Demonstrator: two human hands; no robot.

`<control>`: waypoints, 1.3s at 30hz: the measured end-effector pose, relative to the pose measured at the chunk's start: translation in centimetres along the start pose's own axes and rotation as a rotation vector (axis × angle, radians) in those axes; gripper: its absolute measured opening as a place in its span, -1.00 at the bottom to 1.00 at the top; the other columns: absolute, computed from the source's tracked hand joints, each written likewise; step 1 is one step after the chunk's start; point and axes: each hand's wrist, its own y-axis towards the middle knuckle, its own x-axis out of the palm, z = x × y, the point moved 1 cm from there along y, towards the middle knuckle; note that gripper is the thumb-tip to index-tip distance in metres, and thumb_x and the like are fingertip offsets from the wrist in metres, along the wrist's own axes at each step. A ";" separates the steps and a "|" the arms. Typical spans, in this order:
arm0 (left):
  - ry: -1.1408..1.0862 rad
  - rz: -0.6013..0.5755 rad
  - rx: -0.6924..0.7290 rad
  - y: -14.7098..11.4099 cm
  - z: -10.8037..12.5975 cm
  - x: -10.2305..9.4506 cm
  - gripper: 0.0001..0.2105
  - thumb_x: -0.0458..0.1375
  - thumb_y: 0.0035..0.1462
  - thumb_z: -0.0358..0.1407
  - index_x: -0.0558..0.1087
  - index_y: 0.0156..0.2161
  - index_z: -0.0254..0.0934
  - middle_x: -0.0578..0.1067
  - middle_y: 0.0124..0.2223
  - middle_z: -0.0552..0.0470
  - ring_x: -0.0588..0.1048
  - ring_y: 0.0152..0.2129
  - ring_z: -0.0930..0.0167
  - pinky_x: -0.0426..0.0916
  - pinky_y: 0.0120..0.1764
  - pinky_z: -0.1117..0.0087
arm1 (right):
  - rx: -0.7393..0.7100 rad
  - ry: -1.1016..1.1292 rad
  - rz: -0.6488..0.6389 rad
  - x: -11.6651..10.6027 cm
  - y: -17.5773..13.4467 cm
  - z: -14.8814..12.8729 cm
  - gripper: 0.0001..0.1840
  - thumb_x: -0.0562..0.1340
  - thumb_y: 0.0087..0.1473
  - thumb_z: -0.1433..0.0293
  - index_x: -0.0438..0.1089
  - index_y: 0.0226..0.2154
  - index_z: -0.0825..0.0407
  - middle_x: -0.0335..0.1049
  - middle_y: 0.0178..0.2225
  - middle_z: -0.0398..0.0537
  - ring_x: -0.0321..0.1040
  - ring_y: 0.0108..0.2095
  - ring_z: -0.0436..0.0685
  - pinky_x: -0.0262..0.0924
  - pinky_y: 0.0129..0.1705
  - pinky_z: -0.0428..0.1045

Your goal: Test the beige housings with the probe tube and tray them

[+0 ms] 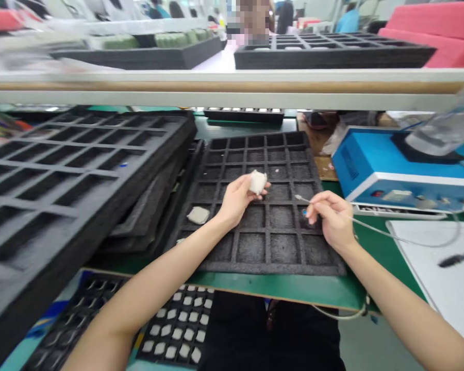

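My left hand (237, 198) is closed on a small off-white squarish case (258, 182), held above the black foam tray (268, 268). In my right hand (332, 216), a thin pale cable (386, 234) is pinched near its small plug end (300, 198), which points left toward the case. The plug and the case are apart. Something small and blue shows by the right fingertips. A similar off-white case (198, 215) lies in a left compartment of the tray, and another is partly hidden behind my left forearm.
Stacked black foam trays (81, 214) stand on the left. At the right are a blue instrument box (394, 165), white paper (429, 247) and a black pen (458, 258). A shelf rail (232, 86) crosses above the bench. Below, a tray of off-white cases (178, 334) sits near my lap.
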 end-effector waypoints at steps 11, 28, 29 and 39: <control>0.845 0.299 -0.071 0.6 2.9 -10.6 -0.70 -0.04 0.08 -0.44 0.52 -0.20 -0.43 0.57 -0.31 -0.09 0.43 -0.56 0.45 0.33 -0.45 0.45 | 0.078 -0.071 -0.076 0.9 -0.2 -1.1 -0.94 0.26 -0.10 0.42 0.39 -0.51 0.08 0.41 -0.67 -0.14 0.26 -0.71 -0.05 0.17 -0.63 -0.14; 1.494 0.094 -0.033 -2.2 1.3 -10.1 -0.51 -0.14 0.24 -0.43 0.20 0.27 -0.41 0.10 0.36 -0.24 0.07 0.31 0.20 -0.05 0.29 0.13 | 0.114 -0.099 -0.118 1.1 -0.2 -1.4 -0.90 0.26 -0.14 0.38 0.37 -0.52 0.09 0.40 -0.67 -0.12 0.24 -0.71 -0.05 0.14 -0.63 -0.13; 1.510 0.091 -0.048 -2.6 1.2 -10.3 -0.49 -0.16 0.26 -0.41 0.11 0.31 -0.42 0.01 0.39 -0.27 0.00 0.33 0.15 -0.10 0.29 0.04 | 0.110 -0.103 -0.118 1.1 -0.3 -1.3 -0.90 0.26 -0.14 0.38 0.37 -0.52 0.09 0.40 -0.67 -0.12 0.25 -0.70 -0.05 0.15 -0.63 -0.13; 1.519 0.017 -0.104 -1.9 1.4 -9.4 -0.43 -0.10 0.23 -0.41 0.03 0.34 -0.44 -0.04 0.39 -0.28 -0.06 0.33 0.03 -0.16 0.29 -0.08 | 0.069 -0.174 -0.126 0.6 -0.4 -0.6 -0.93 0.28 -0.09 0.40 0.40 -0.49 0.07 0.42 -0.63 -0.12 0.27 -0.68 -0.03 0.20 -0.60 -0.11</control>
